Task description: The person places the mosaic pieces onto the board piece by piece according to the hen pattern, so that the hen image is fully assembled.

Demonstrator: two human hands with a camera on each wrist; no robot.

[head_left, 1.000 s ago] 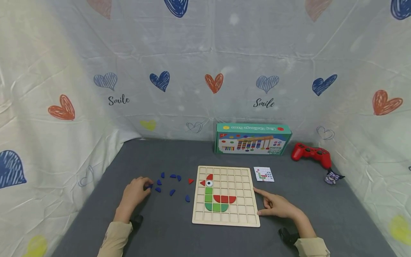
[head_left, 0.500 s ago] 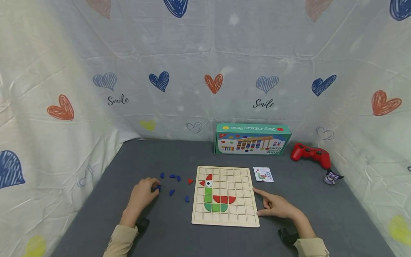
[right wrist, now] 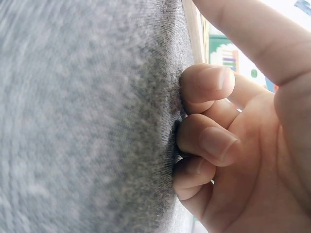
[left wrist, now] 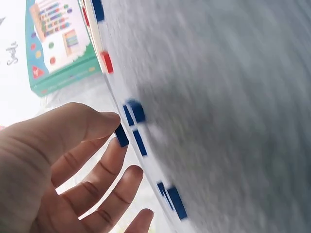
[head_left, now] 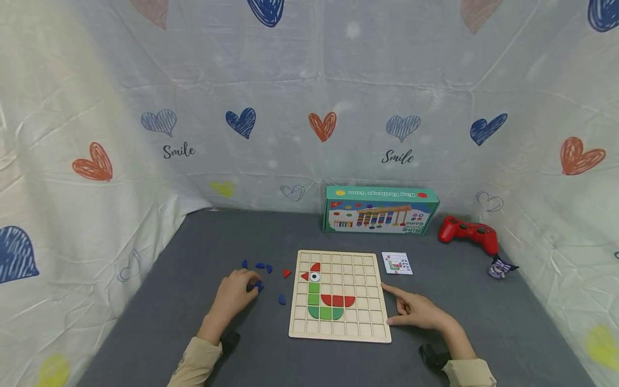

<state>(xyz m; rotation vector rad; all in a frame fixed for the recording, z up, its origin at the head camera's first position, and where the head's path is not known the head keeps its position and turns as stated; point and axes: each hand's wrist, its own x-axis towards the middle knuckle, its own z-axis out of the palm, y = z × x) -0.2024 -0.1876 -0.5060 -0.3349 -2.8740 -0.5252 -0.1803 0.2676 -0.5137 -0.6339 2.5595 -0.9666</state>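
Board (head_left: 360,325): pale wood, grid pattern; green squares (head_left: 314,293) and red pieces (head_left: 337,300) on it. Left: blue pieces (head_left: 282,299), one red triangle (head_left: 287,273). Tabletop (head_left: 261,355) dark grey. Far box (head_left: 379,211) teal-green, multicolour print. Far-right controller (head_left: 468,231) red. Backdrop (head_left: 280,161) whitish, blue/red/yellow hearts (head_left: 240,123).

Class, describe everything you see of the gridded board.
The board is pale, wooden-looking and roughly square, with rounded corners and a grid of small squares. It lies flat on the grey table, carrying red pieces, green pieces and an eye piece in a bird-like figure. The right hand touches its right edge with thumb and index finger.
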